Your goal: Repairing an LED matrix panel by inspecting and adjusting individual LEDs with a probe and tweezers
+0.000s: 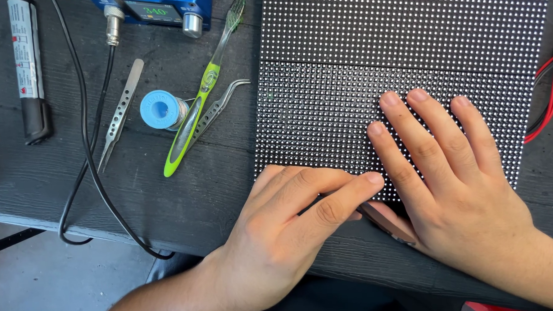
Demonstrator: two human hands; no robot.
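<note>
A black panel (402, 50) dotted with rows of small white points lies flat on the dark wooden table (185, 197). My right hand (452, 185) rests palm down on the panel's near right part, fingers spread and flat. Its thumb tucks under toward my left hand. My left hand (292, 229) sits at the panel's near edge with the index finger stretched out and its tip touching the dotted surface. Whether the left hand pinches something small beneath is hidden.
To the left lie a green toothbrush (199, 96), curved tweezers (215, 108), straight tweezers (120, 112), a blue solder spool (161, 109) and a black-and-white tube (27, 67). A blue station (158, 8) stands at the back with a black cable (90, 151). Red and black wires (550, 94) run at the right.
</note>
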